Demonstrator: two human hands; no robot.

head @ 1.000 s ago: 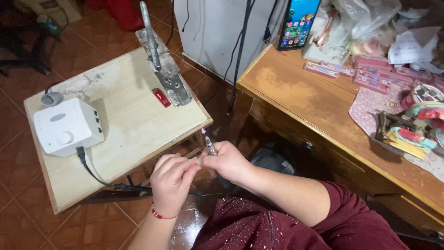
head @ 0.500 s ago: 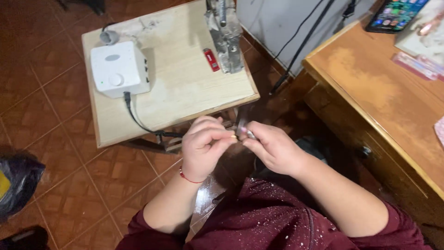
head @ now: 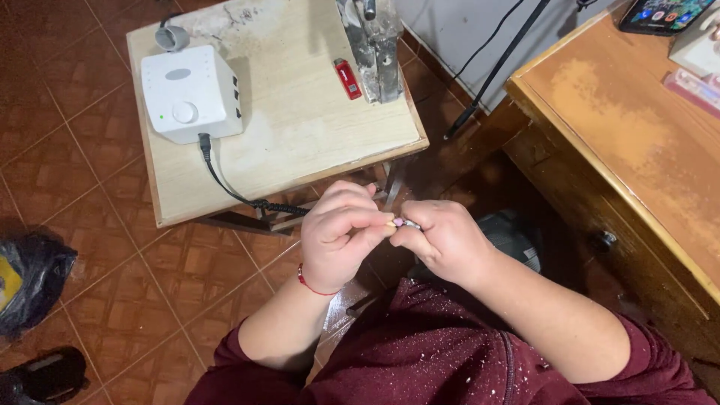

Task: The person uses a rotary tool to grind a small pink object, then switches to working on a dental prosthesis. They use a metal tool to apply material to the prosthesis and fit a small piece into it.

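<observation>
Metal-tipped, a slim handpiece (head: 407, 223) pinched between both hands above the lap, long axis running roughly nine to three. Left hand (head: 341, 236) at nine o'clock, fingers curled tight onto its tip; right hand (head: 442, 240) at three, clenched around the body, equally near. Pale wooden table (head: 300, 142) at twelve with white control box (head: 191, 94); brown tiled floor (head: 97, 315) beneath.
</observation>
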